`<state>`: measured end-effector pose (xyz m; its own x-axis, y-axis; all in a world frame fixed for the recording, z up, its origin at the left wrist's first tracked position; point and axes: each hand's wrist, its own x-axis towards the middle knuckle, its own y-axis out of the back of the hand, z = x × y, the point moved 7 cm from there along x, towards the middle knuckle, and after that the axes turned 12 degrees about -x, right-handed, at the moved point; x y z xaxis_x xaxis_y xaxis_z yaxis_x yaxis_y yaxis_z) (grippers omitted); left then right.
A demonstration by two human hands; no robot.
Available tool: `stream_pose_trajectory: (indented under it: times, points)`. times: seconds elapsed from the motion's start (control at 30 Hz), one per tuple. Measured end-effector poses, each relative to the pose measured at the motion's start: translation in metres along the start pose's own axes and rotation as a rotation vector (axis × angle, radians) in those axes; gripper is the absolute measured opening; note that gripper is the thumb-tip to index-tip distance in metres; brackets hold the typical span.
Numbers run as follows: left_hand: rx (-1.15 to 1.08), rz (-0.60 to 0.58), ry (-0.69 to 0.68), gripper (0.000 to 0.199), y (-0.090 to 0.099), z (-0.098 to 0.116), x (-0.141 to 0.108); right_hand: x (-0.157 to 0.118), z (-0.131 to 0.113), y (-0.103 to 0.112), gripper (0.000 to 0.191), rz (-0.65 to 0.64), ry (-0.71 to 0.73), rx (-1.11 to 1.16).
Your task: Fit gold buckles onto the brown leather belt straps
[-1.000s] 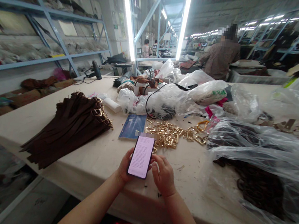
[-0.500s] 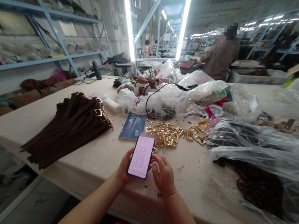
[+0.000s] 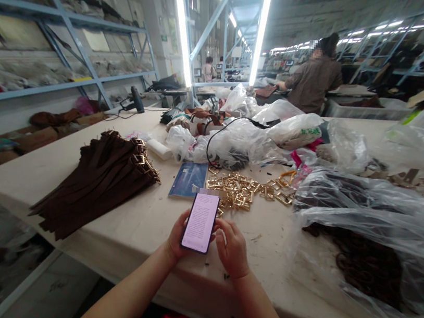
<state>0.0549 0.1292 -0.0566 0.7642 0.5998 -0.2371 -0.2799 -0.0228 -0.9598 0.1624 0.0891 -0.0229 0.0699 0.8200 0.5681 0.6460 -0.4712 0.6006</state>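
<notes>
A phone (image 3: 200,223) with a lit screen full of text is held upright over the near part of the table. My left hand (image 3: 178,236) is closed around its left edge. On the other side, my right hand (image 3: 231,247) has bent fingers touching the phone's right edge. Just beyond the phone lie a pile of gold metal buckles (image 3: 237,189) and a blue booklet (image 3: 188,179). To the left, a fanned bundle of dark brown straps (image 3: 96,182) with gold buckles at the far ends rests on the table.
Clear plastic bags (image 3: 239,136) cover the table's middle and back. A large bag of dark brown pieces (image 3: 370,265) lies at the right. A black handheld tool (image 3: 137,100) stands at the back left. A person (image 3: 312,81) stands beyond the table (image 3: 138,233).
The person beyond the table has shifted slightly to the right. My hands and the phone show no clear movement.
</notes>
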Motion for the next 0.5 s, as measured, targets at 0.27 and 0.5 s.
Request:
stream_pose_trajectory:
  times: [0.27,0.5]
  points:
    - [-0.003,0.011,-0.001,0.055,0.0013,-0.0001,-0.0008,-0.0002,0.001,-0.0005,0.028,0.001,-0.004,-0.003]
    - [0.004,0.011,-0.01,0.053,0.0018,0.0004,-0.0008,0.0006,0.0003,0.0013,0.029,0.003,-0.011,0.002]
